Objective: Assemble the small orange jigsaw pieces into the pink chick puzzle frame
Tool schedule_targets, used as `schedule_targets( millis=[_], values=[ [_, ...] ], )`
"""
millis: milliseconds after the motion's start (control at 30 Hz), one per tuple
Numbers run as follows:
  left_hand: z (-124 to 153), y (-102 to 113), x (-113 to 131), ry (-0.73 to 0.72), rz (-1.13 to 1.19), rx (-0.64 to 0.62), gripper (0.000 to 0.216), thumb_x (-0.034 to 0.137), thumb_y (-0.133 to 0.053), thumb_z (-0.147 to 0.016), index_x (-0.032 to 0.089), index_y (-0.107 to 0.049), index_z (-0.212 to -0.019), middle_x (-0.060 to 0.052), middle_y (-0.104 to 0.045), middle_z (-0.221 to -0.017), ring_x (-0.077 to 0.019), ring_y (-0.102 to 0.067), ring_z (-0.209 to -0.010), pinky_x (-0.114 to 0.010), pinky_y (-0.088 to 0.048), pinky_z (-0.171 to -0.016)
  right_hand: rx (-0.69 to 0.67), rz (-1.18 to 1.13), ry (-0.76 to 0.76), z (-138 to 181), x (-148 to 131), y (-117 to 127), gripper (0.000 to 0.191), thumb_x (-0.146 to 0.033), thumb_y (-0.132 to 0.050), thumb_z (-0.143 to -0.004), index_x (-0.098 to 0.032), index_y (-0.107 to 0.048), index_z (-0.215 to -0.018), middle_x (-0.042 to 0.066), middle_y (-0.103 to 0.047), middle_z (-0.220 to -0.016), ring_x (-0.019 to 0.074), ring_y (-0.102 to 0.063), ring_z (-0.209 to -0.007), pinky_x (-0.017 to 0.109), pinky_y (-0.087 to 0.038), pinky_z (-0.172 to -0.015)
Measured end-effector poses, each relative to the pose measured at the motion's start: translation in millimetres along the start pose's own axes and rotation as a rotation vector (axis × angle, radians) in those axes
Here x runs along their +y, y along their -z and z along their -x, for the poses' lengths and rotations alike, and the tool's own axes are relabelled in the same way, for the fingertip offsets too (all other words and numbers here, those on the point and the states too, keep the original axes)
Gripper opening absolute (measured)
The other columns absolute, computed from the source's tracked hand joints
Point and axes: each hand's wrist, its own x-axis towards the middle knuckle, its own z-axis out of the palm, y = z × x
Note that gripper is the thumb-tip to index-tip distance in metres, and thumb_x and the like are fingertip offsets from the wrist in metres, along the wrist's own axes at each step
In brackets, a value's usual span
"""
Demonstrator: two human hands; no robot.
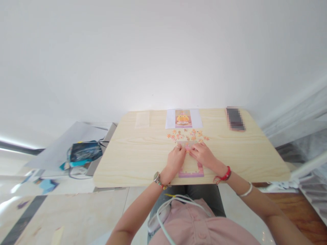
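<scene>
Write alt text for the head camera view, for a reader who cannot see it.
Both hands, left hand and right hand, rest on a partly built jigsaw puzzle on a light wooden table. Loose puzzle pieces lie just beyond, then a reference picture and a phone.

Phone (235, 118) at table's (133, 160) far right corner, ref pic sheet (183, 118) mid far edge, pale paper slip (142, 119) far left.

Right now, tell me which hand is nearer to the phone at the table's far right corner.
Right. The right hand rests on the puzzle frame at mid-table, on the phone's side. The left hand sits just beyond it, farther from the phone.
</scene>
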Motion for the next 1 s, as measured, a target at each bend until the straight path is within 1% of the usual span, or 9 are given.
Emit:
schedule_targets(
  millis=[133, 267, 433, 533, 633, 733, 800, 867, 1000],
  values=[
    [0, -4, -1, -0.022, -0.013, 0.042, 0.022, 0.02, -0.034, -0.087, 0.018, -0.056, -0.086, -0.006, -0.051, -0.09, -0.0157, -0.052, -0.08, -0.025, -0.042, -0.066, -0.003, 0.029, 0.01, 2, -3, 0, 0.023, -0.017, -0.042, -0.086, -0.015, -0.058, -0.069, 0.004, -0.054, -0.073, 0.0157, -0.045, -0.073, 0.031, -0.028, -0.069],
    [1, -7, 0, -0.045, -0.027, 0.078, 0.021, 0.016, -0.035, -0.085, 0.018, -0.056, -0.087, -0.007, -0.051, -0.088, -0.0165, -0.051, -0.081, -0.026, -0.042, -0.067, -0.041, 0.051, 0.011, 5, -7, -1, 0.023, -0.016, -0.04, -0.086, -0.015, -0.058, -0.072, 0.005, -0.053, -0.072, 0.0163, -0.046, -0.072, 0.032, -0.029, -0.067],
    [1, 0, 1, -0.025, -0.013, 0.06, 0.021, 0.018, -0.034, -0.086, 0.018, -0.055, -0.084, -0.007, -0.052, -0.088, -0.0162, -0.053, -0.076, -0.026, -0.042, -0.062, -0.03, -0.049, -0.074, 5, -5, 5, 0.023, -0.017, -0.039, -0.087, -0.016, -0.06, -0.076, 0.006, -0.055, -0.076, 0.0164, -0.048, -0.075, 0.031, -0.033, -0.07],
    [3, 8, -2, 0.006, 0.064, 0.084, 0.018, 0.022, -0.037, -0.085, 0.019, -0.055, -0.084, -0.006, -0.051, -0.09, -0.0148, -0.053, -0.077, -0.024, -0.043, -0.063, 0.026, -0.142, -0.2, 7, 10, 13, 0.022, -0.02, -0.042, -0.086, -0.016, -0.062, -0.077, 0.006, -0.056, -0.079, 0.0159, -0.049, -0.076, 0.03, -0.036, -0.072],
    [7, 16, -10, 0.039, 0.124, 0.167, 0.017, 0.021, -0.039, -0.084, 0.019, -0.056, -0.087, -0.005, -0.051, -0.09, -0.0142, -0.054, -0.078, -0.024, -0.044, -0.066, 0.069, -0.189, -0.358, 10, 38, 20, 0.021, -0.022, -0.043, -0.085, -0.017, -0.063, -0.08, 0.006, -0.055, -0.082, 0.0161, -0.051, -0.078, 0.031, -0.039, -0.074],
    [12, 22, -22, 0.07, 0.175, 0.264, 0.017, 0.021, -0.042, -0.083, 0.018, -0.057, -0.09, -0.005, -0.051, -0.087, -0.0144, -0.055, -0.078, -0.025, -0.044, -0.069, 0.034, -0.25, -0.448, 9, 65, 19, 0.02, -0.022, -0.045, -0.083, -0.017, -0.064, -0.081, 0.005, -0.054, -0.081, 0.0156, -0.052, -0.077, 0.028, -0.041, -0.072],
    [15, 25, -30, 0.087, 0.204, 0.305, 0.016, 0.02, -0.043, -0.083, 0.017, -0.057, -0.089, -0.004, -0.051, -0.086, -0.0142, -0.055, -0.076, -0.025, -0.045, -0.07, -0.012, -0.284, -0.48, 3, 78, 16, 0.018, -0.02, -0.047, -0.081, -0.017, -0.064, -0.083, 0.005, -0.053, -0.082, 0.015, -0.052, -0.078, 0.027, -0.042, -0.072],
    [17, 25, -35, 0.104, 0.228, 0.321, 0.016, 0.02, -0.043, -0.082, 0.017, -0.058, -0.088, -0.004, -0.051, -0.084, -0.0141, -0.055, -0.074, -0.026, -0.045, -0.069, -0.054, -0.295, -0.486, -7, 83, 12, 0.017, -0.019, -0.049, -0.08, -0.016, -0.064, -0.085, 0.005, -0.053, -0.084, 0.0142, -0.053, -0.078, 0.025, -0.042, -0.072],
    [19, 20, -41, 0.099, 0.272, 0.321, 0.015, 0.018, -0.044, -0.081, 0.017, -0.058, -0.088, -0.004, -0.051, -0.084, -0.0144, -0.056, -0.076, -0.027, -0.045, -0.071, -0.149, -0.255, -0.435, -34, 75, 5, 0.017, -0.026, -0.049, -0.081, -0.017, -0.063, -0.085, 0.005, -0.054, -0.085, 0.0133, -0.052, -0.076, 0.024, -0.04, -0.069]
  ],
)
